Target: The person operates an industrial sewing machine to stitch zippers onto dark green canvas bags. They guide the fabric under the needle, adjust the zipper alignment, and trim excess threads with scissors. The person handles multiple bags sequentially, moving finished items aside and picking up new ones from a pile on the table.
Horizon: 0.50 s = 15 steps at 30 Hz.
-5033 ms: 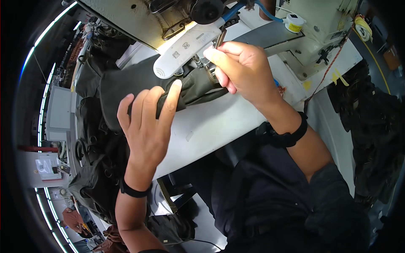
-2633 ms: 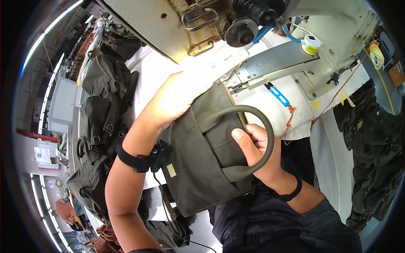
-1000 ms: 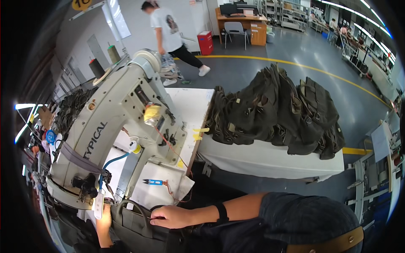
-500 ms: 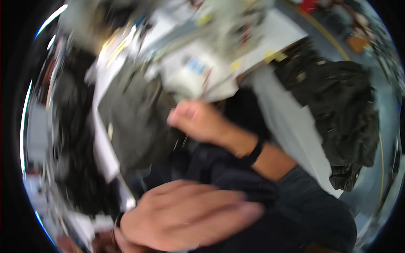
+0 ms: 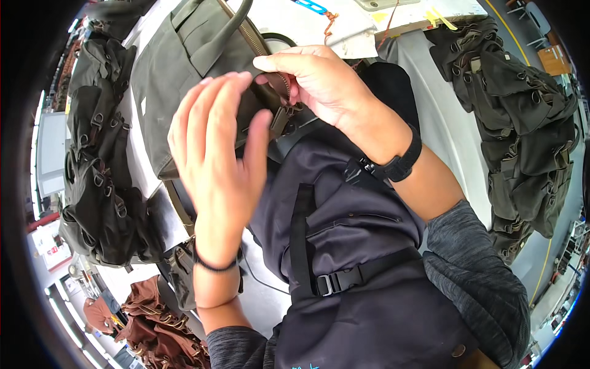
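Observation:
A dark olive canvas bag [image 5: 163, 92] with a carrying handle [image 5: 226, 38] lies on the white table in front of me, left of the middle. Along its top runs a brass-toothed zipper [image 5: 253, 37]. My right hand [image 5: 329, 86] pinches the brown zipper end [image 5: 279, 86] between thumb and fingers, beside a small metal buckle. Close to its left, my left hand [image 5: 215, 154] is raised with fingers stretched and thumb apart, holding nothing. Its fingertips overlap the bag in view; whether they touch it I cannot tell.
Dark olive bags [image 5: 98, 178] are heaped along the left, and more bags [image 5: 516, 117] are piled at the right. Reddish-brown bags [image 5: 161, 323] lie at lower left. A blue tool [image 5: 311, 6] sits on the table's far part. My black apron [image 5: 369, 320] covers my lap.
Both hands have come together at the bag's zipper end. The left rose from low over my lap and spread its fingers; the right went from a loose curl to a pinch. Blur has gone.

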### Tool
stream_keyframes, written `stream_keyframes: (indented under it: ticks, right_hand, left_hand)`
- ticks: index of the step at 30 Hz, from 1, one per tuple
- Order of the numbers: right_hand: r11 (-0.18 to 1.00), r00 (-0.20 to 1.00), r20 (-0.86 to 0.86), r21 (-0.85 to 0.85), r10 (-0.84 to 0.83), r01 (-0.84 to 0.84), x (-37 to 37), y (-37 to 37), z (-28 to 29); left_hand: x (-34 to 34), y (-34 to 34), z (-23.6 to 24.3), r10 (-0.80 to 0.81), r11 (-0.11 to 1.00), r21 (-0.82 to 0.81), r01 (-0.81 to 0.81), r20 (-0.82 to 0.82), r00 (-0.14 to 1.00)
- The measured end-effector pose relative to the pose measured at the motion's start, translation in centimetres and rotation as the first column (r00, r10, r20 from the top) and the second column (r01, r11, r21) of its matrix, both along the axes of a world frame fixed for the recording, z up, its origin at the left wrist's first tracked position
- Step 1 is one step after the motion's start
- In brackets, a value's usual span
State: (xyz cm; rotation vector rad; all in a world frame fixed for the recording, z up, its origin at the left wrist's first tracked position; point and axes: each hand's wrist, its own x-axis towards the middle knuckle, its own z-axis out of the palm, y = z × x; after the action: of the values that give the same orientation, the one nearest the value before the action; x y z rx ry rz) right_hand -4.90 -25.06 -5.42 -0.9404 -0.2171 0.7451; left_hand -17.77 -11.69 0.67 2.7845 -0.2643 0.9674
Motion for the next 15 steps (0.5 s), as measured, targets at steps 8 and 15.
stream_keyframes:
  ticks: [8, 15]
  right_hand:
    - [0.994, 0.990, 0.096, -0.025, -0.100, 0.102, -1.0, 0.8, 1.1]
    - [0.999, 0.992, 0.120, 0.004, -0.044, 0.043, -1.1, 0.9, 0.6]
  left_hand:
    - [3.1, 2.7, -2.5, 0.051, 0.987, 0.134, -0.084, 0.231, 0.972]
    - [3.0, 2.9, -3.0, 0.061, 0.983, 0.158, -0.096, 0.212, 0.975]
